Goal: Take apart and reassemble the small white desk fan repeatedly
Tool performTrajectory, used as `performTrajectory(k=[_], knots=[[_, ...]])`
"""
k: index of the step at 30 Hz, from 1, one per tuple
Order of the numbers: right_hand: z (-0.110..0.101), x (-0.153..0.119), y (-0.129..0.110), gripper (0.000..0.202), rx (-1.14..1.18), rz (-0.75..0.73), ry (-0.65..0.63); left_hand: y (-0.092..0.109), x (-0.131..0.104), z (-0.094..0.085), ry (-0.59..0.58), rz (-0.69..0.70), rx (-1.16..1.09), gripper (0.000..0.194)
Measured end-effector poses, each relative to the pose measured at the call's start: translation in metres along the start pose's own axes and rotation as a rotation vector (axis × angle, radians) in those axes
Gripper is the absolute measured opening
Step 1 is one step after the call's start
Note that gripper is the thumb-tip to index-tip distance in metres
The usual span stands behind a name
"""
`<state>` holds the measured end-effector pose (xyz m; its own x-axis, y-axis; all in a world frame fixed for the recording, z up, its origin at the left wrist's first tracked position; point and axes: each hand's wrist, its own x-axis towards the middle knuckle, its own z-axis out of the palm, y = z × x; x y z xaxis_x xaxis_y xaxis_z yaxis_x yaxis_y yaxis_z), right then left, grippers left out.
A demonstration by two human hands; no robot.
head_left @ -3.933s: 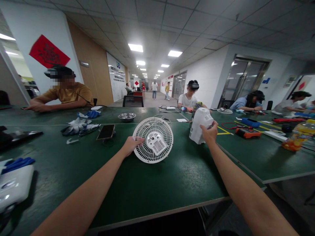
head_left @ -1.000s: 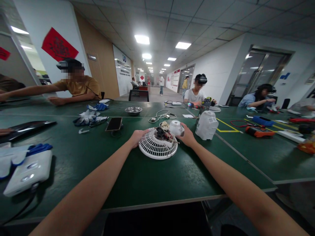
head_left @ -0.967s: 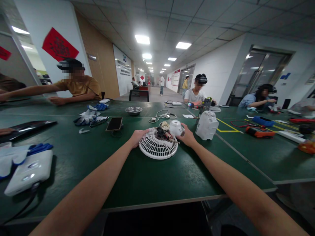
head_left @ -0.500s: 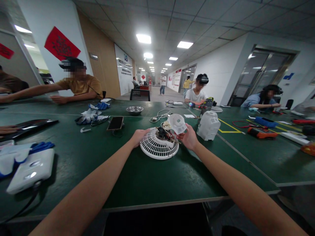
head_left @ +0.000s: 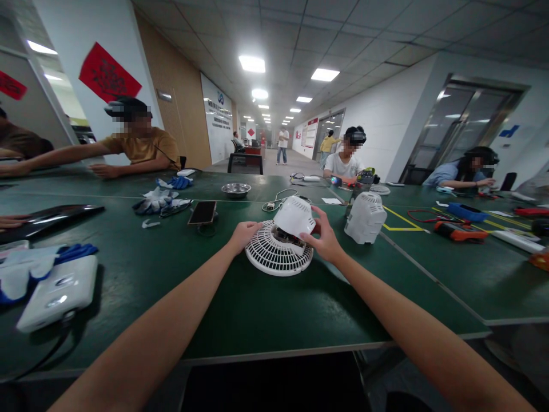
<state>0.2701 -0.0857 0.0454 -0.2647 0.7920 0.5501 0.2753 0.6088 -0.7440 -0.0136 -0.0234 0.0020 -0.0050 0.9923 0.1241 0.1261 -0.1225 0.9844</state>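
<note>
A round white fan grille (head_left: 274, 260) lies on the green table in front of me. My left hand (head_left: 245, 236) grips its left rim, fingers closed on the edge. My right hand (head_left: 322, 234) holds a white plastic motor cover (head_left: 295, 215) by its right side, thumb in front and fingers behind. The cover sits tilted over the middle of the grille, and dark motor parts (head_left: 283, 236) show beneath its lower edge. Whether the cover touches the motor is hidden. Right of my right hand stands a white vented fan housing (head_left: 366, 218).
A phone (head_left: 203, 213), work gloves (head_left: 156, 201) and a steel bowl (head_left: 235, 189) lie to the left and back. Behind the grille runs a white cable (head_left: 274, 200). An orange multimeter (head_left: 460, 232) is at right, a white power bank-like box (head_left: 60, 297) at near left. Several people sit around.
My right hand has turned the motor cover over and brought it left above the motor, which it now mostly covers. My left hand stays on the grille rim.
</note>
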Motion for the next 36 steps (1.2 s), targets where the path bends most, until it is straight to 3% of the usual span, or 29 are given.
performTrajectory(k=[4,8,10,20,28,36], knots=[[-0.003,-0.002,-0.002,0.089,-0.178,-0.055,0.009,0.018,-0.01,0.002,0.086,0.33,0.37,0.047],[0.0,-0.002,-0.002,0.089,-0.291,-0.127,-0.005,0.037,-0.026,0.011,-0.168,0.506,0.388,0.052],[0.002,-0.001,-0.002,0.087,-0.35,-0.178,-0.034,0.042,-0.032,0.014,-0.239,0.555,0.383,0.054],[-0.005,0.0,-0.002,0.088,-0.356,-0.224,-0.143,0.059,-0.038,0.014,-0.297,0.655,0.727,0.064],[-0.002,-0.002,-0.012,0.084,-0.362,-0.092,-0.142,0.062,-0.04,0.016,-0.311,0.604,0.75,0.066],[-0.004,0.0,-0.008,0.086,-0.294,-0.061,-0.176,0.06,-0.04,0.016,-0.307,0.563,0.767,0.065]])
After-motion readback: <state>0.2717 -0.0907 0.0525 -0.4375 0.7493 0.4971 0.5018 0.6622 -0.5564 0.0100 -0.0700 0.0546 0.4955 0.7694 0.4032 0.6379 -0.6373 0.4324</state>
